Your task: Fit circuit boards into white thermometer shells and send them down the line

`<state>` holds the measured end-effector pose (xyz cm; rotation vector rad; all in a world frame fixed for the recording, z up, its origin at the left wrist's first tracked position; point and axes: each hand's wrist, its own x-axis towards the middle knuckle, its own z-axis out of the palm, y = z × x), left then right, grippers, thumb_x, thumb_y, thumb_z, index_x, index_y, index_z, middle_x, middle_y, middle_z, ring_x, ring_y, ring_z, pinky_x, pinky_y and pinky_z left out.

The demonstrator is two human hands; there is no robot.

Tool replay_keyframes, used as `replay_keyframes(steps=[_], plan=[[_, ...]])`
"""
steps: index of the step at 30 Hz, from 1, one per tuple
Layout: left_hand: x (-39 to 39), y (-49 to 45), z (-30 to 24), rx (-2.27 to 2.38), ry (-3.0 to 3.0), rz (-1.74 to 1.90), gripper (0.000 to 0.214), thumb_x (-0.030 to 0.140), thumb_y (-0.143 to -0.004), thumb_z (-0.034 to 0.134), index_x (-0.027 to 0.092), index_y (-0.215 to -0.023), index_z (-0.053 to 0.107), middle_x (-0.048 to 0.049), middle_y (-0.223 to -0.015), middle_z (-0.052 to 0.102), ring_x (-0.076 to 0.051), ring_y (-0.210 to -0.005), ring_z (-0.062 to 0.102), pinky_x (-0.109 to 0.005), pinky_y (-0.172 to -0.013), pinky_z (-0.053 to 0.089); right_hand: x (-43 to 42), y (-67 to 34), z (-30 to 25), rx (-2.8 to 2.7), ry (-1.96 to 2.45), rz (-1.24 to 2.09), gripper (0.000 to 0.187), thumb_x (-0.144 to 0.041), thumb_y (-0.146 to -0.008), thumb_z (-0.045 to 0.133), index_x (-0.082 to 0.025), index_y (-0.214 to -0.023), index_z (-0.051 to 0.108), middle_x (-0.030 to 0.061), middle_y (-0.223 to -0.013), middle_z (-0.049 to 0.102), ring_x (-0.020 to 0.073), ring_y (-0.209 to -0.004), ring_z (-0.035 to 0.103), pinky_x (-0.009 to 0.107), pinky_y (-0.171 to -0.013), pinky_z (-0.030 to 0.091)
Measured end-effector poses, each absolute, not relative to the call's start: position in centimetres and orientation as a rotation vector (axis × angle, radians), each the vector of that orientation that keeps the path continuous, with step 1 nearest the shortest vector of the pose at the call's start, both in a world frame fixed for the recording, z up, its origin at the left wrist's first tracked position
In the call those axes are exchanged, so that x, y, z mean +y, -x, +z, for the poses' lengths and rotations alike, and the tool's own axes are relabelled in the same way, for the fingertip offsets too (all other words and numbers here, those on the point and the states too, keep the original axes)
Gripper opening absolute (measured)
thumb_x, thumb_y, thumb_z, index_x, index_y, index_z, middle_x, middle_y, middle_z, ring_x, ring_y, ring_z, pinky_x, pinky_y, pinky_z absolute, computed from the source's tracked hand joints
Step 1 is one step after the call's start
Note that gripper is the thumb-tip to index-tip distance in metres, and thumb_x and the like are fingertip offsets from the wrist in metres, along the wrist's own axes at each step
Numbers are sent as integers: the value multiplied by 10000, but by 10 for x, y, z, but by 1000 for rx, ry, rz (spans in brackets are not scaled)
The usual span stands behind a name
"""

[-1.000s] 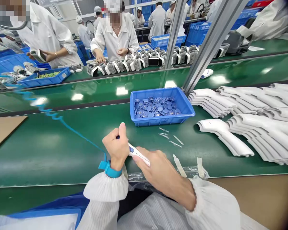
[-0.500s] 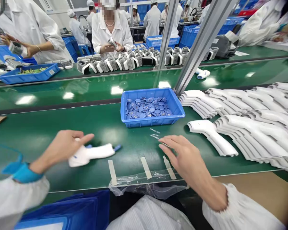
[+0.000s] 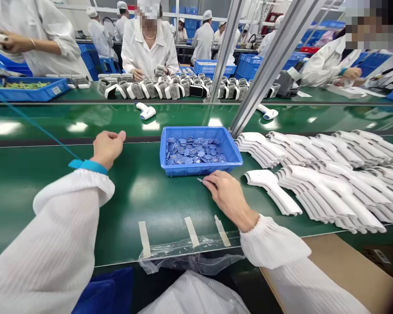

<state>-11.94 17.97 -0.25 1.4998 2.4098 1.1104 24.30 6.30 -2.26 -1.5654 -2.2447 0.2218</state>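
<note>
My left hand (image 3: 107, 147) reaches out over the far edge of the green table (image 3: 52, 183), close to the conveyor belt. Its fingers are loosely curled and it holds nothing. A blue wrist strap (image 3: 88, 166) with a cord sits on that wrist. A white thermometer (image 3: 145, 111) lies on the belt beyond it. My right hand (image 3: 227, 194) rests just in front of the blue bin (image 3: 201, 169). Its fingertips pinch a thin clear strip (image 3: 201, 179) on the table. The bin holds several small blue-grey round parts.
Rows of white thermometer shells (image 3: 314, 183) cover the table on the right. Three tape strips (image 3: 191, 231) hold a plastic bag at the near edge. Slanted aluminium posts (image 3: 268, 65) rise behind the bin. Another thermometer (image 3: 268, 114) lies on the belt. People in white coats work across it.
My left hand has let go of the white thermometer shell and stretched forward toward the belt. My right hand has moved up to the bin and pinched a thin strip.
</note>
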Motion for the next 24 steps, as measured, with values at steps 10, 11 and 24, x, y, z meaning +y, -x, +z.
replay_keyframes(steps=[10,11,24], plan=[[146,107,-46,2394,-1395,1174,152,243,-767,703,152,-859,624,-13,-773,606,-198,-791,578,-369,-844,475,21,-270,-36,-2139,1646,205,224,-301,-999,513,-180,-951,695,85,-1153,645,161,-799,649,311,-691,511],[147,107,-47,2391,-1402,1173,155,238,-761,706,151,-861,625,-14,-775,608,-198,-788,579,-369,-841,474,23,-270,-37,-2119,1660,219,211,-296,-996,516,-178,-970,689,81,-1114,658,159,-773,649,312,-685,509],[143,106,-46,2391,-1470,1146,116,235,-769,683,185,-795,582,-49,-798,621,-233,-807,590,-400,-862,479,63,-228,-39,-2290,1580,90,284,-203,-1024,421,-161,-1010,701,121,-1090,678,229,-983,595,336,-810,499]])
